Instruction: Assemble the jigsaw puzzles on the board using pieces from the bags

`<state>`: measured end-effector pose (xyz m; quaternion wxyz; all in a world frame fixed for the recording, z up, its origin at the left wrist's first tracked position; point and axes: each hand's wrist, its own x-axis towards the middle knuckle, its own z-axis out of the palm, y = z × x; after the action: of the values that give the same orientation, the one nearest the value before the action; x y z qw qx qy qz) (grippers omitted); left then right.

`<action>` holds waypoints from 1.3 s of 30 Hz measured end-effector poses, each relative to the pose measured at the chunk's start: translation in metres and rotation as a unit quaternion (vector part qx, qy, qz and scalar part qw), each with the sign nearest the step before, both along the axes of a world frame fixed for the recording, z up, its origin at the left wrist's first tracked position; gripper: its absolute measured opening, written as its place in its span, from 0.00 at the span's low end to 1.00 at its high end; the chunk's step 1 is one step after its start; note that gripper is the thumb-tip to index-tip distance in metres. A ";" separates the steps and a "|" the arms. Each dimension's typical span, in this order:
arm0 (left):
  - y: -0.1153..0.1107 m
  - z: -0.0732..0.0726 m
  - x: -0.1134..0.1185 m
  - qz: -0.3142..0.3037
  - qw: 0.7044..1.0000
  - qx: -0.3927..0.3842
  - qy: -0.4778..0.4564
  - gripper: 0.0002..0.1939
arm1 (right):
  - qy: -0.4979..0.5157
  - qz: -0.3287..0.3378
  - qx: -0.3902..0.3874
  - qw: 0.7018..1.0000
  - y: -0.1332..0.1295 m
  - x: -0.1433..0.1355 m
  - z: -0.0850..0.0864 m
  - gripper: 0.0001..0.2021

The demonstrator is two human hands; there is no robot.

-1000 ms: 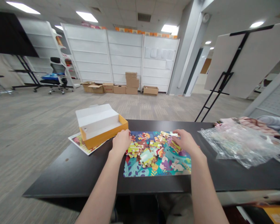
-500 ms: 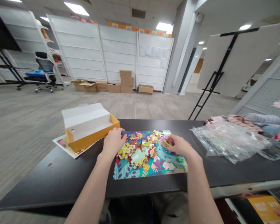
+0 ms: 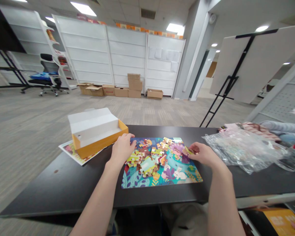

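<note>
A colourful jigsaw puzzle (image 3: 162, 183) lies on the black table, with loose puzzle pieces (image 3: 147, 165) heaped over its left and middle parts. My left hand (image 3: 123, 149) rests at the upper left edge of the puzzle, fingers spread, holding nothing that I can see. Between thumb and fingers of my right hand (image 3: 203, 153) is a small yellow-green puzzle piece (image 3: 189, 150), held over the puzzle's right edge. The fingers partly cover that piece.
An open yellow box (image 3: 100, 144) with a white lid stands on a printed sheet (image 3: 70, 150) at the left. Clear plastic bags (image 3: 245, 150) lie to the right, beside folded cloth (image 3: 260, 129). A black stand (image 3: 226, 88) rises behind the table.
My right hand has moved right with the puzzle piece, from over the picture to its right edge. My left hand stays at the upper left of the puzzle. The view has shifted slightly.
</note>
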<state>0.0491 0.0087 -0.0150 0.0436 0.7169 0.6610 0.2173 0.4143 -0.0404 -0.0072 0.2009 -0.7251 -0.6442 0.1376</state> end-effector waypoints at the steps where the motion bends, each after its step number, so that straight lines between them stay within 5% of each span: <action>1: 0.000 0.000 0.000 -0.001 1.000 0.000 0.001 0.15 | 0.002 -0.005 -0.010 1.000 -0.003 0.005 0.000 0.12; 11: -0.004 0.001 -0.001 -0.014 1.000 0.009 -0.006 0.14 | -0.020 -0.050 0.073 0.996 0.006 0.003 -0.003 0.09; 18: -0.008 0.001 0.003 -0.056 0.998 0.020 -0.010 0.13 | -0.031 0.052 0.031 0.998 0.015 -0.015 -0.011 0.10; 30: -0.012 0.004 0.003 -0.093 0.996 -0.003 -0.009 0.13 | 0.032 0.005 -0.077 0.996 0.000 0.025 -0.021 0.15; 35: -0.021 0.014 0.004 -0.146 0.989 0.003 -0.016 0.13 | -0.001 -0.039 -0.107 0.994 -0.007 0.028 -0.014 0.14; 39: -0.032 0.019 0.006 -0.238 0.970 -0.022 -0.033 0.13 | -0.011 -0.024 -0.053 0.998 -0.006 0.011 -0.005 0.15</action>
<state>0.0549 -0.0233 0.0037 0.1313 0.8450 0.4741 0.2097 0.4254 -0.0462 -0.0127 0.1584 -0.7514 -0.6206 0.1590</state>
